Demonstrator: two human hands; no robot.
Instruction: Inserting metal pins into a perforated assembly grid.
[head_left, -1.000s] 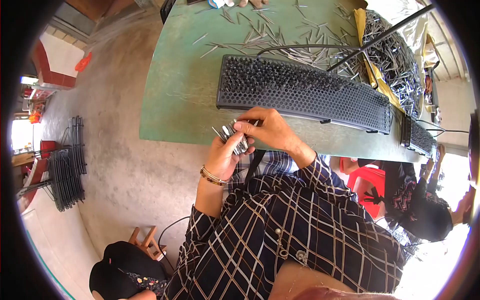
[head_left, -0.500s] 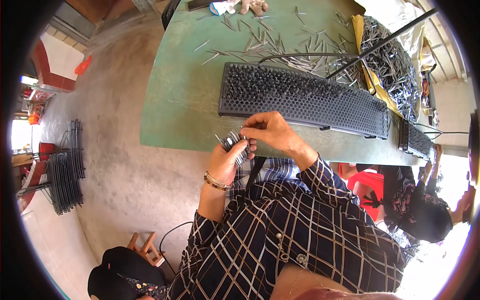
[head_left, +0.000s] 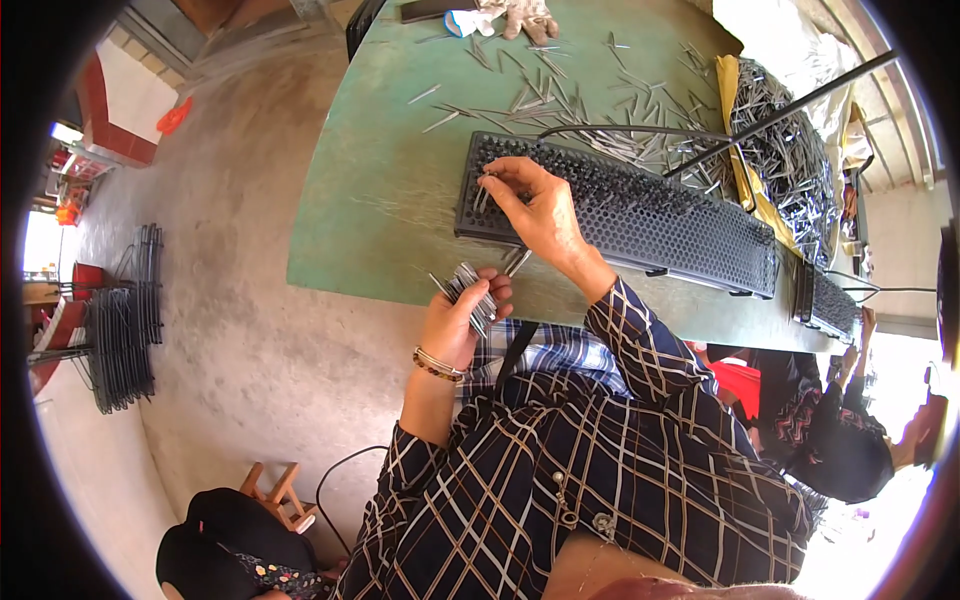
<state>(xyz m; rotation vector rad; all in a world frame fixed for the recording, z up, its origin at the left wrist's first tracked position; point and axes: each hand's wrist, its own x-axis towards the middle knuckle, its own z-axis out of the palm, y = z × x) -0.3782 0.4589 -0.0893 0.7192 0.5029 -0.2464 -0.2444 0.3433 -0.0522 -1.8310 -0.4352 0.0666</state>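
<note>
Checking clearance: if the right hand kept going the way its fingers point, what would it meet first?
The right hand would likely meet the long black perforated plastic tray; its fingertips, pinching a thin metal pin, look already at it.

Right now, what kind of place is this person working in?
Probably a small workshop, maybe partly outdoors. A green worktable stands on a bare concrete floor, heaps of thin metal pins lie on it, and a long black perforated tray is being filled by hand.

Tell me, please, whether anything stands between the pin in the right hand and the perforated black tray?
Nothing visible does. The right hand already holds the metal pin down at the near-left corner of the perforated black tray; the left hand waits aside with its bundle of pins.
</note>
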